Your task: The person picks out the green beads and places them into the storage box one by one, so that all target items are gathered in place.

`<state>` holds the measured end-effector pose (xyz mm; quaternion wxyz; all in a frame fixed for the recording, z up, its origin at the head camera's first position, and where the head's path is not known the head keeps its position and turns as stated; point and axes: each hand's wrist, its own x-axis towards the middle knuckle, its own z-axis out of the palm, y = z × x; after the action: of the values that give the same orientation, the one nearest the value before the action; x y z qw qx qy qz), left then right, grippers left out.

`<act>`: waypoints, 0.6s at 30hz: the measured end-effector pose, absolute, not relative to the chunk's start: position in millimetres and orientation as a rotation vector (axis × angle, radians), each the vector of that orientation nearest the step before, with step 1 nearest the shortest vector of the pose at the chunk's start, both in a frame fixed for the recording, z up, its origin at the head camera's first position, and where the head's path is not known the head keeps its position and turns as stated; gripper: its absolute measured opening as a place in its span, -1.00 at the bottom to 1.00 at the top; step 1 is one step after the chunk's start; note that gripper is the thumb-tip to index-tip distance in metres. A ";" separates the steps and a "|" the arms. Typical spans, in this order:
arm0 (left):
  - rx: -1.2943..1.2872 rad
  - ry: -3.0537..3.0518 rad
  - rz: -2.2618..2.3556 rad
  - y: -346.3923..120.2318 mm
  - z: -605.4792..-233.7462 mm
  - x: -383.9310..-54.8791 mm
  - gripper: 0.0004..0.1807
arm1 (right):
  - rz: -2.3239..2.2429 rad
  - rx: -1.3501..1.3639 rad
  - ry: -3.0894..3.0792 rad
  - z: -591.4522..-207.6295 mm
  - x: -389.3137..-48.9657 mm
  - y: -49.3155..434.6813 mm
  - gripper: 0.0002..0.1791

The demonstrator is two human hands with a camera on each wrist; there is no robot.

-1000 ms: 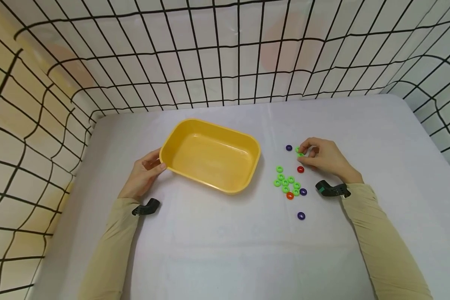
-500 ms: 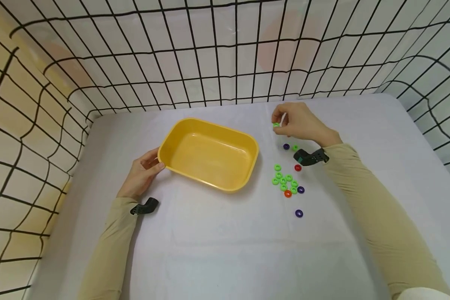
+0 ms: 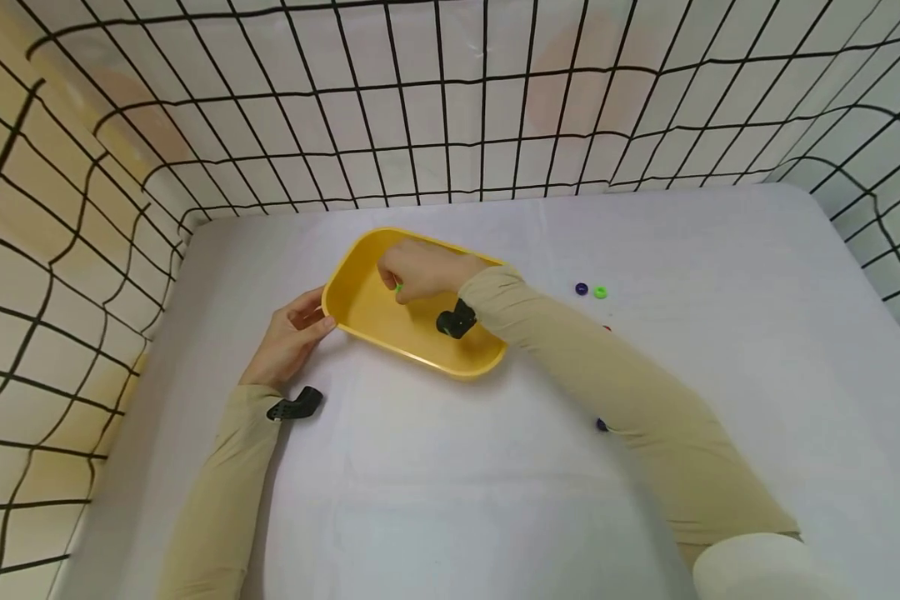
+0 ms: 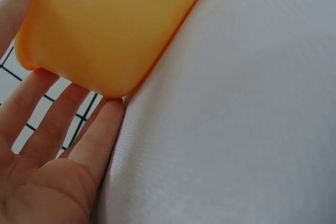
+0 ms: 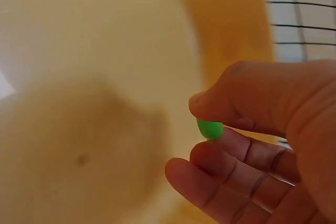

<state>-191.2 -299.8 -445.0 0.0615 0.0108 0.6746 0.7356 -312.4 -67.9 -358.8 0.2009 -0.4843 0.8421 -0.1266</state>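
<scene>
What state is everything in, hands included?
Yellow tray: open side up on the table
Left hand: fingers against tray's left end
Right hand: over tray, pinching
Held green ring: pinched, unreleased
Loose green ring: on the table
Upper purple ring: on the table
Lower purple ring: partly hidden by sleeve
Red ring: mostly hidden

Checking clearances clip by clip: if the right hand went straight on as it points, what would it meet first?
The yellow tray, probably its floor or left end wall; the right hand's height above it is unclear.
</scene>
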 end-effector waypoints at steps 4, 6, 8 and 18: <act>0.017 2.052 2.198 -297.1 -445.0 -192.0 -0.42 | -0.308 -1.322 2.324 -370.8 -308.6 -76.4 -0.89; 0.013 2.055 2.190 -296.3 -444.4 -192.3 -0.41 | -0.308 -1.300 2.321 -374.3 -307.8 -76.5 -0.88; 0.019 2.049 2.196 -295.9 -444.1 -192.7 -0.41 | -0.313 -1.285 2.322 -376.7 -307.8 -75.9 -0.89; 0.035 2.063 2.200 -298.7 -444.5 -190.6 -0.44 | -0.309 -1.276 2.309 -376.6 -311.9 -75.0 -0.87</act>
<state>-190.6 -298.7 -444.5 0.0625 0.0116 0.6826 0.7280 -311.9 -75.0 -376.6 0.2403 -0.4664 0.8438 -0.1130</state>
